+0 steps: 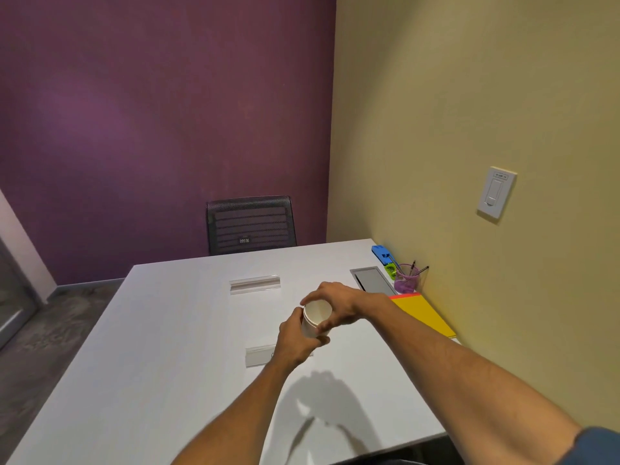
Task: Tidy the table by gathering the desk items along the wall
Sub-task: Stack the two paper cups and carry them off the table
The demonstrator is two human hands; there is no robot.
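Observation:
A white paper cup (314, 317) is held above the middle of the white table (161, 347), tilted with its mouth toward me. My left hand (297, 340) grips its lower side and my right hand (339, 305) wraps its rim from the right. Along the yellow wall lie a yellow folder (424, 315), a purple pen cup (406, 279) with pens, a small green item (390, 270) and a blue item (381, 254). One clear acrylic sign holder (255, 284) stands further out; another (260, 355) lies partly hidden under my left hand.
A grey cable hatch (372, 280) is set into the table near the wall. A black mesh chair (251, 224) stands at the far edge against the purple wall. A light switch (496, 193) is on the yellow wall. The floor shows at left.

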